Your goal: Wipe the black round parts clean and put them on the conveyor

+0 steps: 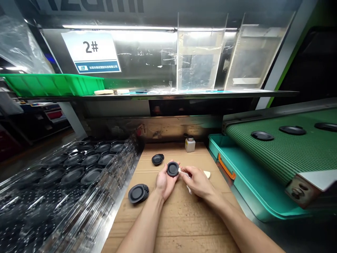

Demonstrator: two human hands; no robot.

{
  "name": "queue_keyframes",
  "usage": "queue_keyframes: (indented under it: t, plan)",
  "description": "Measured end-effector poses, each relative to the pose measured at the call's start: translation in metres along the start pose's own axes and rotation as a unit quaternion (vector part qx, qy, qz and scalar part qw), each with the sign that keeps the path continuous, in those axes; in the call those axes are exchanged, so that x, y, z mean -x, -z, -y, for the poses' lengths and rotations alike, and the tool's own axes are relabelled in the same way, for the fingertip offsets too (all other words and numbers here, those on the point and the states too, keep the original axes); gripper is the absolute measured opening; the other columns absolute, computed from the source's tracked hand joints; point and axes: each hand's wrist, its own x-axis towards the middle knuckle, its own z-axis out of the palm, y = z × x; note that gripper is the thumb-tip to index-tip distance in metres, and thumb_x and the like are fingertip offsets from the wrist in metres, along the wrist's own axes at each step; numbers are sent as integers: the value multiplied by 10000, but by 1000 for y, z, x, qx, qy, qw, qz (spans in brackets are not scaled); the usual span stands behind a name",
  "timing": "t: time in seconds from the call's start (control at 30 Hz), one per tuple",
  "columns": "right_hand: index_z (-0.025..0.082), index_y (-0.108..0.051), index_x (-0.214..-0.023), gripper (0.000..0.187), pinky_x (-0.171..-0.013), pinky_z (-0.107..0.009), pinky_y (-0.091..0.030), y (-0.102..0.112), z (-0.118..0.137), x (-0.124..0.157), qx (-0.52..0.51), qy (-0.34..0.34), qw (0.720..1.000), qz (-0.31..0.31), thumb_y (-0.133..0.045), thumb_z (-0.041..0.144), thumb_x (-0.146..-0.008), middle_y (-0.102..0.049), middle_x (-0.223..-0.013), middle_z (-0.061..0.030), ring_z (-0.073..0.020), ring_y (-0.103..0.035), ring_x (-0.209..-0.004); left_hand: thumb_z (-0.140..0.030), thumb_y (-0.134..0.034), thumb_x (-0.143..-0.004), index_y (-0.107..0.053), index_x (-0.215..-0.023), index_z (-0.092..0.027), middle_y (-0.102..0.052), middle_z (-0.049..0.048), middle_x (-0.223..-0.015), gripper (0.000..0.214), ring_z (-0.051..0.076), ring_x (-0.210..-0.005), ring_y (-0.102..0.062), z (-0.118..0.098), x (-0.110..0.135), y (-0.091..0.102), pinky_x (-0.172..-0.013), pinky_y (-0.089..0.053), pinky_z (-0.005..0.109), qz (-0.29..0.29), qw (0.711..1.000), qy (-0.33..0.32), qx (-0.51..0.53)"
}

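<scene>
My left hand holds a round black plastic part with a raised rim, its fingers curled behind it. A white cloth is pinched in my right hand, and its tip meets the right edge of the part. On the cardboard sheet, a stack of similar black parts lies left of my left wrist. A single black part rests farther back. Partly hidden behind my right hand is a flat cream-coloured piece.
A small white bottle stands at the back of the cardboard. Clear plastic trays with black parts fill the left. At right, a teal bin with an orange handle sits beside a green conveyor belt carrying black parts. A green tray rests on the shelf.
</scene>
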Motion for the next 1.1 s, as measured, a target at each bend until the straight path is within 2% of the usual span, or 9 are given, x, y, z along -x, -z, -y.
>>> queue_keyframes:
  t: [0.17,0.33,0.47,0.63,0.73,0.87,0.97,1.03,1.1]
  plan:
    - [216,-687,-945,269,-741,-236,-420,-18,14,1,6,-9,996,-92,-430,294,-933,-640,-895,-47,-143,-584,-807,-302,-509,-896,-540,-1218,-188,-629,136,-1204,342,232,-1106,-604,23,6,-12,-1014,-438,421,34,999,-5,-28]
    - [249,-649,-1062,277,-725,-247,-400,-28,22,6,124,38,991,-24,-398,291,-951,-587,-897,-53,-157,-544,-818,-302,-513,-895,-533,-1210,-197,-624,141,-1216,333,240,-1094,-610,17,9,-8,-998,-447,437,6,999,-24,-44]
    - [250,-623,-1124,301,-717,-270,-376,-23,18,4,237,4,971,-22,-377,307,-961,-564,-891,-67,-179,-512,-837,-286,-515,-894,-543,-1165,-179,-616,154,-1218,292,242,-1086,-615,11,9,-5,-968,-472,436,10,999,-30,-39]
    - [284,-607,-1130,280,-708,-260,-370,-19,16,3,215,71,974,10,-387,325,-960,-561,-957,-47,-165,-503,-842,-280,-504,-897,-563,-1122,-170,-629,154,-1190,257,245,-1072,-620,10,8,-6,-960,-480,431,-13,999,-19,-35]
    - [254,-627,-1071,281,-709,-257,-373,-17,13,1,216,32,976,-8,-370,305,-968,-558,-892,-45,-163,-510,-828,-270,-501,-901,-587,-1086,-151,-638,153,-1172,235,246,-1088,-610,13,9,-6,-963,-478,425,3,999,-2,-40]
    - [214,-608,-976,249,-761,-244,-380,-16,7,-4,162,57,985,-30,-363,255,-961,-587,-940,-44,-153,-533,-874,-287,-539,-888,-629,-1031,-132,-648,132,-1153,230,230,-1106,-595,22,9,-6,-982,-465,366,44,997,2,-67]
    - [195,-583,-931,197,-710,-255,-375,-16,2,-5,166,7,985,-57,-394,246,-939,-602,-907,-47,-162,-550,-826,-300,-546,-886,-628,-1053,-146,-651,113,-1151,242,224,-1105,-591,24,9,-7,-978,-464,378,51,995,8,-80]
    - [199,-581,-879,154,-677,-256,-364,-17,0,-4,163,3,986,-29,-437,242,-913,-610,-871,-37,-158,-556,-776,-303,-545,-887,-625,-1065,-152,-653,110,-1149,247,223,-1100,-593,22,9,-8,-974,-464,386,37,995,4,-88]
    - [210,-580,-845,127,-680,-245,-361,-18,0,-3,135,44,990,11,-468,244,-894,-615,-872,-22,-146,-562,-771,-316,-545,-885,-630,-1058,-141,-655,122,-1142,260,229,-1097,-595,21,9,-7,-976,-461,381,32,995,2,-96]
